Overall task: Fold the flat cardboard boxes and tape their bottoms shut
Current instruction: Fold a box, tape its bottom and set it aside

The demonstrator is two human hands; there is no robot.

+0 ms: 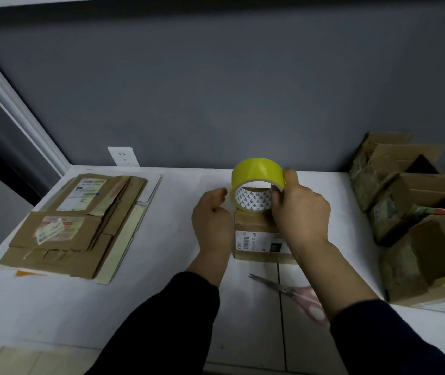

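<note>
Atop the small box point(259, 239), right hand point(301, 209) grips tape roll point(256, 182); left hand point(211, 215) beside.

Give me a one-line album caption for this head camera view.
Right hand holds yellow tape roll above a small cardboard box; scissors nearby.

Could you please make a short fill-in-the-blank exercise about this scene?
1. The right hand holds a roll of ____ tape.
2. The scissors have ____ handles.
3. The flat boxes lie to the ____ of the folded box.

Answers: yellow; pink; left
</note>
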